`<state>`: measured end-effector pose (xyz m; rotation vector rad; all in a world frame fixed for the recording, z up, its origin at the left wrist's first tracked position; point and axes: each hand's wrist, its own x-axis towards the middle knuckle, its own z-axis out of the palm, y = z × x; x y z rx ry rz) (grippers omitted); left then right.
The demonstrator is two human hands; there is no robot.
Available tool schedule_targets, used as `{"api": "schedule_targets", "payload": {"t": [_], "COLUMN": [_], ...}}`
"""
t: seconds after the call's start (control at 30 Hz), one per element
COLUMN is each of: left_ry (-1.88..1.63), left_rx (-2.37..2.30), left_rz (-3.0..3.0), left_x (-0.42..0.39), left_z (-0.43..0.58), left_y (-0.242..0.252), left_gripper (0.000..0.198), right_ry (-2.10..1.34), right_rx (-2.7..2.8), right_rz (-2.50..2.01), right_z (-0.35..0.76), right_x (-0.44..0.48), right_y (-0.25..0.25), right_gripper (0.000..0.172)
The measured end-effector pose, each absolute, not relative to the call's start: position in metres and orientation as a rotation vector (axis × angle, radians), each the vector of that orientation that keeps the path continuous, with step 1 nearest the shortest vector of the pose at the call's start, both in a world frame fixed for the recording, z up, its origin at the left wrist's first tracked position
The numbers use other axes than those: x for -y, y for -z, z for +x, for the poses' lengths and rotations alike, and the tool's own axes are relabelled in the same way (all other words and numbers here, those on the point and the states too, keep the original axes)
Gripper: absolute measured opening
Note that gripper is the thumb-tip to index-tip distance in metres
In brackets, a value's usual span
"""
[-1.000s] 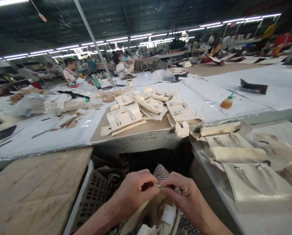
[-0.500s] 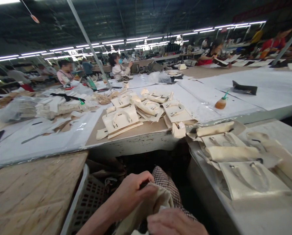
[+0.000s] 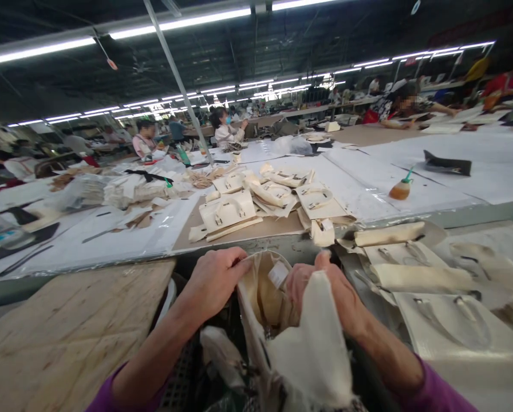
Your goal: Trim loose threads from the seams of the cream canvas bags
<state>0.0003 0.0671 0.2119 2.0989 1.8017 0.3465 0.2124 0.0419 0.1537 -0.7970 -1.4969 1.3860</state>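
Note:
A cream bag (image 3: 260,303) is held up between my two hands at the near side of the table, its mouth facing me. My left hand (image 3: 217,280) pinches the left edge of the opening between thumb and fingers. On the other side my right hand (image 3: 325,286) is closed on the right edge, thumb raised. Inside the bag a tan lining shows, with a small white label (image 3: 277,274) near my right fingers. A loose cream flap (image 3: 316,349) hangs toward me and covers part of the bag's lower body.
Several cream handbags (image 3: 228,212) lie piled on the table. More cream bags (image 3: 445,320) rest on the right-hand surface. A bottle of amber liquid (image 3: 400,189) stands farther back. At left are a wooden board (image 3: 76,337) and a basket (image 3: 177,372). Co-workers sit across the table.
Both hands have risen from low in my lap, bringing the bag up. Its opening and lining now face me. The view has tilted and shifted slightly left.

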Motion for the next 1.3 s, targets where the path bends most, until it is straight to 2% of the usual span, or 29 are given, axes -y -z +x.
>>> {"api": "schedule_targets", "payload": {"t": [0.1, 0.27, 0.37, 0.4, 0.53, 0.63, 0.73, 0.87, 0.97, 1.3], "left_ry": [-0.295, -0.231, -0.305, -0.332, -0.401, -0.431, -0.459, -0.517, -0.554, -0.526], "left_rx": [-1.740, -1.790, -1.801, -1.789, -1.702, -1.603, -1.566, -1.597, -1.580, -1.252], "left_rz": [2.050, 1.959, 1.860, 1.826, 1.684, 1.582, 1.546, 1.673, 1.827, 2.363], "left_x": [-0.045, -0.012, -0.009, -0.009, -0.008, -0.006, -0.003, -0.004, -0.008, -0.022], "left_z": [0.001, 0.002, 0.003, 0.003, -0.003, -0.013, -0.020, -0.018, -0.009, 0.002], "left_y": [-0.206, -0.159, -0.142, -0.140, -0.141, -0.142, -0.143, -0.142, -0.141, -0.136], "left_gripper": [0.034, 0.027, 0.024, 0.022, 0.014, 0.013, 0.015, 0.028, 0.031, 0.018], "right_ry": [-1.553, -1.744, -1.712, -1.642, -1.317, -1.418, -1.654, -1.488, -1.475, -1.685], "right_rx": [1.354, 1.380, 1.256, 1.258, 1.507, 1.610, 1.622, 1.735, 1.693, 1.486], "right_rz": [-0.774, -0.893, -0.924, -0.926, -1.053, -1.121, -1.083, -1.110, -1.107, -1.072], "right_z": [0.215, 0.208, 0.205, 0.204, 0.204, 0.202, 0.199, 0.197, 0.196, 0.200], "right_x": [-0.039, -0.006, -0.004, -0.007, -0.022, -0.025, -0.022, -0.015, -0.010, -0.005], "right_y": [-0.141, -0.096, -0.076, -0.073, -0.072, -0.074, -0.075, -0.075, -0.075, -0.071], "right_gripper": [0.073, 0.060, 0.035, 0.033, 0.047, 0.054, 0.047, 0.039, 0.037, 0.047]}}
